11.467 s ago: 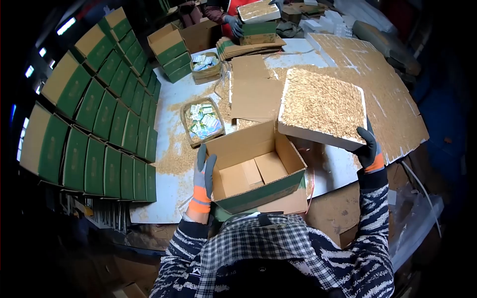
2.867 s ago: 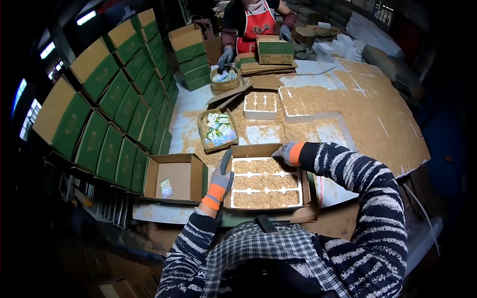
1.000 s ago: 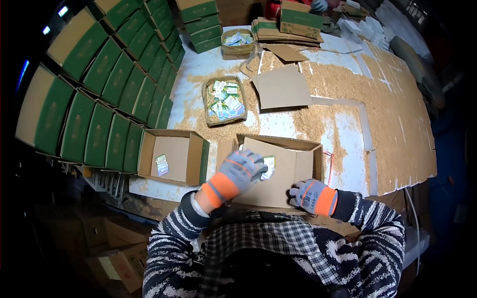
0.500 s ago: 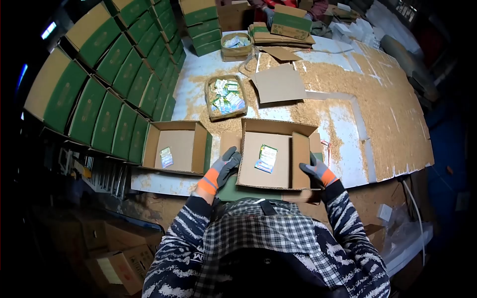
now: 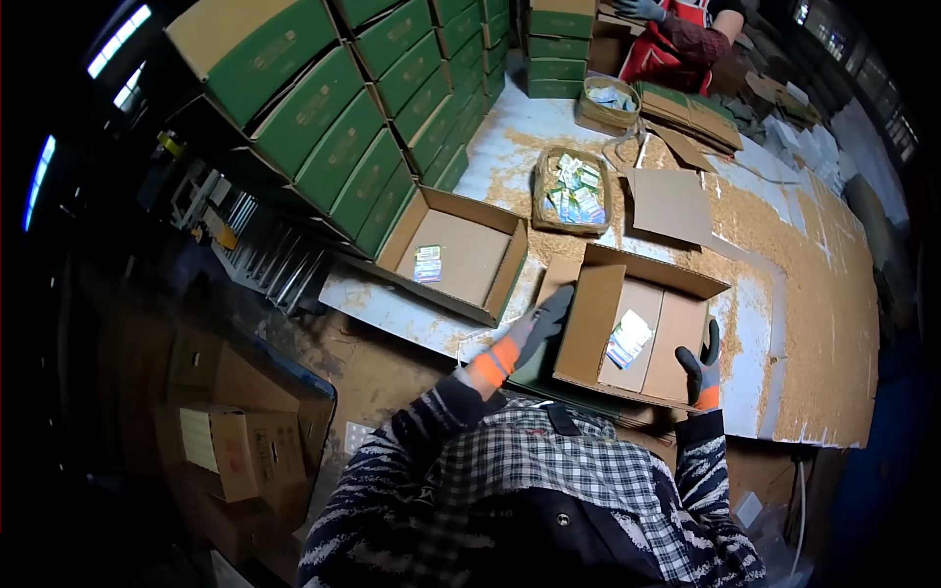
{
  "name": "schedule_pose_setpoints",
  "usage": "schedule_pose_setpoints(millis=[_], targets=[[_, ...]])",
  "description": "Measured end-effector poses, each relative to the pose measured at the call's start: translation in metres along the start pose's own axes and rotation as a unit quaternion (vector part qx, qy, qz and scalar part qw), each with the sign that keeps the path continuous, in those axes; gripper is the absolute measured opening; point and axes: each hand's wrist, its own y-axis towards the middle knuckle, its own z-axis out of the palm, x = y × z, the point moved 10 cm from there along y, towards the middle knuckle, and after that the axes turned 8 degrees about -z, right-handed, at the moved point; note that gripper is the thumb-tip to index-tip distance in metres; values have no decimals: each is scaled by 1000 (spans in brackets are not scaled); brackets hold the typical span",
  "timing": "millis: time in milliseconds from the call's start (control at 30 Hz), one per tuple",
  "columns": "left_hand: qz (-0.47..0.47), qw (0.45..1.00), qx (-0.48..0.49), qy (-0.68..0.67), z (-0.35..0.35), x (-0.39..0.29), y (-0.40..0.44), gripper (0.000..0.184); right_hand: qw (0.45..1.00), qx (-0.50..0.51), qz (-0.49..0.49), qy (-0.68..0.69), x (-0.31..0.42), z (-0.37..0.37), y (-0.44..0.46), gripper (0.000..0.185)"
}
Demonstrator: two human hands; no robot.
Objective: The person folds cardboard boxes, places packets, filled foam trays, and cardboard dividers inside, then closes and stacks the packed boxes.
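Note:
An open cardboard box (image 5: 663, 269) stands before me, its left panel (image 5: 593, 323) leaning inward over the floor. Inside lies a small printed packet (image 5: 628, 339), white, green and blue. My left hand (image 5: 542, 321), in a grey glove with an orange cuff, is stretched out beside the box's left outer side; whether it touches is unclear. At the right edge, my right hand (image 5: 702, 365) has its thumb and fingers apart, the thumb over the inside. To the left sits a second open box (image 5: 477, 260) with another packet (image 5: 427, 264) on its floor.
Stacked green boxes (image 5: 304, 108) rise at the left. Behind the boxes stands a basket (image 5: 570, 227) of packets, with a cardboard sheet (image 5: 672, 204) to its right. Sawdust-like crumbs (image 5: 823, 323) cover the table's right side. A co-worker in a red apron (image 5: 668, 59) is at the back.
The view has swung left. The box's left panel now leans inward, and its right panel lies lower. My right hand's fingers have spread apart. The co-worker no longer holds a green box.

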Motion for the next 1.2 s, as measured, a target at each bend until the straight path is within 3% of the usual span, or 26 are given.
schedule_pose_setpoints(millis=[67,100,133,167,267,333,400,433,500,533,600,633,667,700,733,767,867,900,967,1000,1033,1067,1100,1133,1167,1200], targets=[[249,951,-112,145,-16,-97,-74,56,999,-8,-14,32,-9,-8,5,95],[364,887,-216,183,-46,-128,-112,41,998,-17,-1,57,-2,-1,4,97],[388,810,-353,262,-80,-150,-144,39,996,-23,-12,90,-3,-1,6,82],[383,683,-447,433,-100,-170,-174,52,997,-2,-71,27,-8,-14,11,69],[244,493,-365,751,-110,-154,-151,46,991,14,-127,-49,-19,-34,18,36],[276,553,-348,705,-136,-134,-134,41,991,-25,-122,-44,-9,-27,25,53],[292,538,-407,678,-140,-135,-118,34,986,-39,-147,-69,7,-13,29,63],[277,523,-411,693,-127,-133,-110,34,990,-61,-128,7,9,-6,34,44],[241,502,-414,721,-110,-127,-93,39,985,-89,-146,19,21,19,45,35],[246,500,-401,727,-106,-126,-89,53,982,-103,-156,25,29,33,50,32],[338,589,-444,585,-129,-140,-110,68,977,-142,-118,107,26,55,65,42],[374,600,-493,507,-145,-150,-131,84,981,-114,-138,80,25,65,74,50],[338,576,-528,524,-157,-156,-138,99,982,-101,-125,102,14,73,84,58],[349,731,-436,392,-194,-148,-119,102,982,-89,-112,123,7,84,93,66],[341,849,-323,240,-225,-134,-94,105,982,-77,-99,143,0,96,102,76],[265,880,-298,260,-234,-122,-83,109,982,-58,-78,162,-1,116,103,78],[220,894,-256,296,-238,-121,-70,97,968,-34,14,249,-26,188,98,90],[117,881,-244,388,-273,-107,-47,75,975,-35,8,221,-45,206,104,94],[18,881,-293,371,-294,-98,-45,74,964,5,70,255,-45,272,87,89],[37,739,-347,577,-307,-100,-42,84,984,25,41,174,-86,283,101,77],[39,737,-338,584,-291,-100,-47,84,995,52,-36,81,-103,295,110,67],[151,801,-363,452,-270,-119,-70,99,994,90,9,68,-96,293,107,65],[220,805,-390,390,-266,-117,-83,105,989,130,52,51,-87,290,102,62],[291,799,-410,330,-262,-113,-98,110,988,148,28,27,-89,278,105,60],[271,703,-519,403,-240,-106,-121,106,980,166,-26,-103,-67,253,99,53],[355,725,-507,303,-201,-93,-141,96,943,135,-170,-253,-32,224,88,55]])
